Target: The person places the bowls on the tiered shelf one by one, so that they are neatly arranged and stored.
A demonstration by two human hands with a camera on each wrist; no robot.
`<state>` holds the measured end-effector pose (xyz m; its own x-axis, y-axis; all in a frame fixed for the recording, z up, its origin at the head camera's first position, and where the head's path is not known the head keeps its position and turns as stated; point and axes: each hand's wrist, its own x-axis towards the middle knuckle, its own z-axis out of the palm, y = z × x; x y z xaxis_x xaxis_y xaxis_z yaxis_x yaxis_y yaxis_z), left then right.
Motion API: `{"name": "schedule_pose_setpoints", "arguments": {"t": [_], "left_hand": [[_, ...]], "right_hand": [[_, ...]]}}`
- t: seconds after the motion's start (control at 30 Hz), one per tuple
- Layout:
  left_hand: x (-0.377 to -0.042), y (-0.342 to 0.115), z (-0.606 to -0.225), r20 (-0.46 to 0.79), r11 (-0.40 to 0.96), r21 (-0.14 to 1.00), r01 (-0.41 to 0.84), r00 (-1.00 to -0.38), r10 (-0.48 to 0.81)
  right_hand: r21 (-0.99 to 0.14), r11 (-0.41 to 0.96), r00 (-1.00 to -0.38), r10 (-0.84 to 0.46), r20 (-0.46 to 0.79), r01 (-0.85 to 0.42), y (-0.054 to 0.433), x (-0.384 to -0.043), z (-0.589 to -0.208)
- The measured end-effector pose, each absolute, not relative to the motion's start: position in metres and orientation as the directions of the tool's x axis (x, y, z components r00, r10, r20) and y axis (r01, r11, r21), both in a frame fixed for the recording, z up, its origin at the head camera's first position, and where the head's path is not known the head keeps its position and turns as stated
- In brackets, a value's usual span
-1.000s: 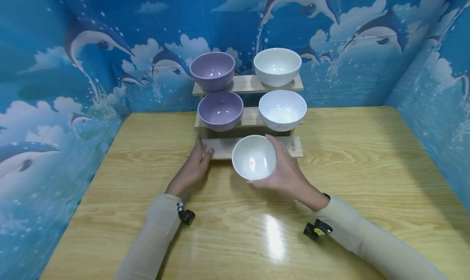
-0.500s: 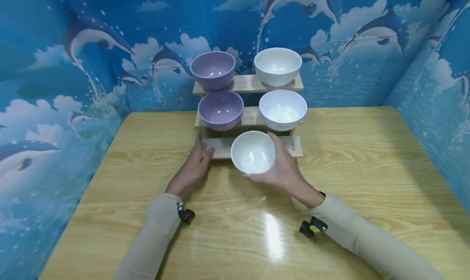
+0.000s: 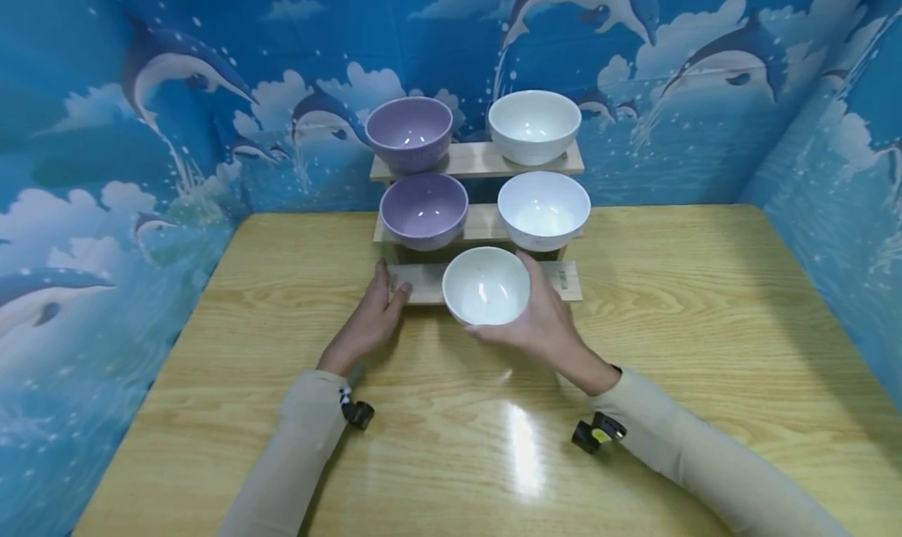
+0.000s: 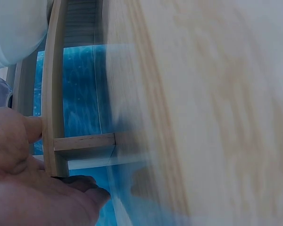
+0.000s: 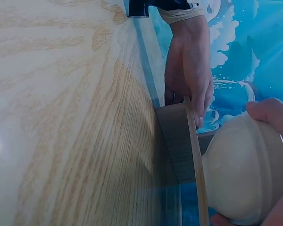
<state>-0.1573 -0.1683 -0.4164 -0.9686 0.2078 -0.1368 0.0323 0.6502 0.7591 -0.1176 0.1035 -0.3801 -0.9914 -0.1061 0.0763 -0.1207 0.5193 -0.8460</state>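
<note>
My right hand (image 3: 546,329) grips a white bowl (image 3: 486,286) by its right side, thumb toward the front and fingers round the back. The bowl is upright over the middle of the lowest step of a three-tier wooden rack (image 3: 424,283). In the right wrist view, the foot of the bowl (image 5: 238,165) is right at the board. My left hand (image 3: 368,322) holds the left end of that step. The left wrist view has the left thumb (image 4: 33,128) on top of the board and the other fingers underneath.
Two purple bowls (image 3: 409,134) stand on the left of the upper two tiers. Two white bowls (image 3: 533,130) stand on the right. The rack is on a wood-grain table (image 3: 676,310), close to a blue dolphin-print backdrop (image 3: 451,44).
My right hand has carried the white bowl slightly back and levelled it over the lowest step. The left hand stays on the end of the rack.
</note>
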Motion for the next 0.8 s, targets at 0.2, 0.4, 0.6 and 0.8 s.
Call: {"name": "schedule_pose_setpoints", "arguments": {"t": [0.2,0.4,0.6,0.8], "left_hand": [[-0.1583,-0.1680,-0.4165,-0.139,0.649,0.760,0.026,-0.970,0.202],[-0.1586,-0.1679,-0.4182,-0.142,0.648,0.761,0.025,-0.968,0.205],[-0.1585,-0.1683,-0.4187,-0.139,0.650,0.760,0.033,-0.967,0.211],[-0.1585,-0.1687,-0.4191,-0.137,0.653,0.756,0.036,-0.968,0.212]], "right_hand": [[-0.865,0.489,-0.993,-0.094,0.074,-0.111,0.1020,-0.1200,-0.3802],[-0.889,0.441,-0.992,-0.089,0.091,-0.121,0.1009,-0.1216,-0.3828],[-0.898,0.425,-0.993,-0.077,0.088,-0.112,0.1004,-0.1229,-0.3855],[-0.921,0.358,-0.988,-0.095,0.126,-0.152,0.0990,-0.1276,-0.3881]]}}
